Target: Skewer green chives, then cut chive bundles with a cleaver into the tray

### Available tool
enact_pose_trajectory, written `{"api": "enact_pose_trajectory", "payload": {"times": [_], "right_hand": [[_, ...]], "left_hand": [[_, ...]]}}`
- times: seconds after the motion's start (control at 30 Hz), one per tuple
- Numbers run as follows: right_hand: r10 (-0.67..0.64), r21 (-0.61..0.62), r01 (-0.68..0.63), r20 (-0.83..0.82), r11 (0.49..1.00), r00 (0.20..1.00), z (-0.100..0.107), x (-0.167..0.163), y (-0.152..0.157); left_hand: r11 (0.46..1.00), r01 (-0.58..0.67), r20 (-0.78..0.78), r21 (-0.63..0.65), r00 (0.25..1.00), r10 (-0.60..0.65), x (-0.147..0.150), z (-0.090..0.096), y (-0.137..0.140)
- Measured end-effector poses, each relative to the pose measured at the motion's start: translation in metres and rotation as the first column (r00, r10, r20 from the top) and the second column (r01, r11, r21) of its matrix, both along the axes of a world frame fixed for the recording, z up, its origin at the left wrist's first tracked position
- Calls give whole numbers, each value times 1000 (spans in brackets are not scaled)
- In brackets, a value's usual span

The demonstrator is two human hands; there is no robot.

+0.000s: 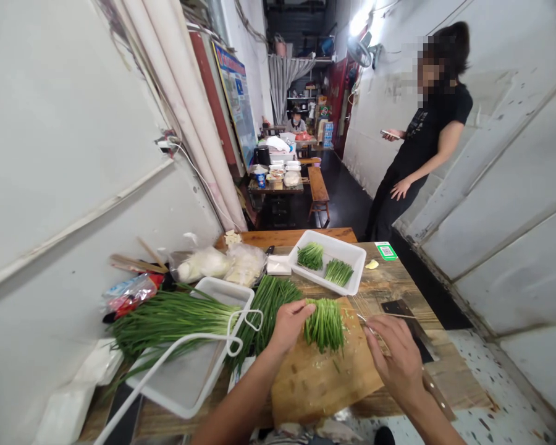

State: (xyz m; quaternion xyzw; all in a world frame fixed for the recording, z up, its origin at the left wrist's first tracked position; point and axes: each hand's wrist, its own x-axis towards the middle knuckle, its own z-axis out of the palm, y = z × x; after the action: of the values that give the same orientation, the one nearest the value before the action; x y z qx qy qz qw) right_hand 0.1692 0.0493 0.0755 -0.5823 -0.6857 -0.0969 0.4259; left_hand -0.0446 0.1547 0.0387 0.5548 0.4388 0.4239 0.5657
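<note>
A row of cut garlic chives (324, 326) lies across the wooden cutting board (306, 383). My left hand (288, 324) pinches the left end of the row, thumb and forefinger closed. A thin wooden skewer (401, 316) runs sideways out of the chives' right end. My right hand (393, 352) is closed around the skewer by its fingertips, where a small curved silvery piece also shows; its kind is unclear. To the right of that hand lies a cleaver (408, 327), its handle partly behind my wrist. Small green bits are scattered on the board.
Uncut chives (180, 312) fill a white tray (189, 411) at left, with a white cable (167, 355) across it. Another white tray (359, 266) holds two chive bundles. Bagged food (245, 262) sits behind. A person (440, 123) stands at right with a phone.
</note>
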Motion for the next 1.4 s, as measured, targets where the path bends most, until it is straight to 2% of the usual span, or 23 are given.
{"api": "enact_pose_trajectory", "payload": {"times": [0.03, 0.1, 0.17, 0.2, 0.23, 0.3, 0.47, 0.57, 0.63, 0.7, 0.77, 0.83, 0.9, 0.97, 1.0, 1.07, 1.13, 1.23, 1.33, 1.4], "right_hand": [[-12, -35, 10, -51, 999, 999, -3, -3, -3], [-34, -226, -4, -163, 974, 986, -13, -8, -5], [-43, -431, -74, -256, 900, 966, -25, -12, -5], [-39, -486, -112, -291, 867, 956, -31, -14, -3], [-37, -505, -136, -317, 852, 948, -38, -15, -1], [-46, -489, -132, -336, 862, 941, -48, -19, 2], [-113, -373, 39, -177, 927, 978, -59, -29, 10], [-127, -381, 44, -195, 924, 973, -61, -33, 26], [-140, -437, -10, -308, 899, 941, -63, -34, 42], [-174, -467, -60, -442, 882, 880, -63, -34, 59], [-201, -478, -117, -563, 871, 802, -63, -35, 72], [-221, -470, -190, -686, 862, 693, -62, -38, 79], [-246, -436, -257, -805, 862, 540, -63, -42, 83], [-270, -389, -290, -886, 874, 376, -65, -44, 86], [-277, -374, -304, -907, 876, 317, -66, -44, 88], [-286, -363, -326, -922, 873, 260, -65, -40, 94], [-294, -380, -342, -915, 860, 276, -60, -31, 103], [-285, -426, -399, -886, 812, 366, -43, -8, 127], [-192, -517, -488, -799, 704, 570, -22, 23, 164], [-84, -576, -469, -686, 670, 723, -11, 43, 195]], "left_hand": [[1000, -2, -9, 1, 1000, 2, 0, -2, -2], [1000, 8, -37, 17, 999, -8, -1, -4, -7], [1000, 17, -24, 3, 1000, -17, 1, -7, -14], [1000, 18, 6, -26, 1000, -18, 3, -10, -17], [998, 16, 47, -66, 999, -13, 7, -14, -21], [988, 1, 133, -157, 991, 20, 15, -23, -27], [915, -97, 352, -391, 903, 246, 40, -37, -31], [881, -167, 359, -442, 867, 345, 52, -40, -26], [892, -236, 278, -386, 892, 356, 56, -43, -22], [921, -281, 166, -268, 929, 332, 58, -46, -19], [952, -291, 64, -94, 953, 298, 57, -48, -18], [957, -262, -19, 124, 964, 266, 54, -47, -18], [924, -193, -97, 329, 967, 236, 52, -46, -19], [873, -101, -185, 476, 960, 212, 52, -44, -19], [847, -52, -229, 530, 952, 202, 52, -43, -20], [793, 63, -316, 606, 934, 167, 52, -40, -20], [744, 173, -386, 646, 914, 123, 50, -35, -22], [693, 276, -461, 666, 883, 90, 35, -28, -24], [673, 326, -487, 663, 871, 58, 4, -35, -32], [706, 347, -515, 617, 857, 28, -23, -52, -42]]}}
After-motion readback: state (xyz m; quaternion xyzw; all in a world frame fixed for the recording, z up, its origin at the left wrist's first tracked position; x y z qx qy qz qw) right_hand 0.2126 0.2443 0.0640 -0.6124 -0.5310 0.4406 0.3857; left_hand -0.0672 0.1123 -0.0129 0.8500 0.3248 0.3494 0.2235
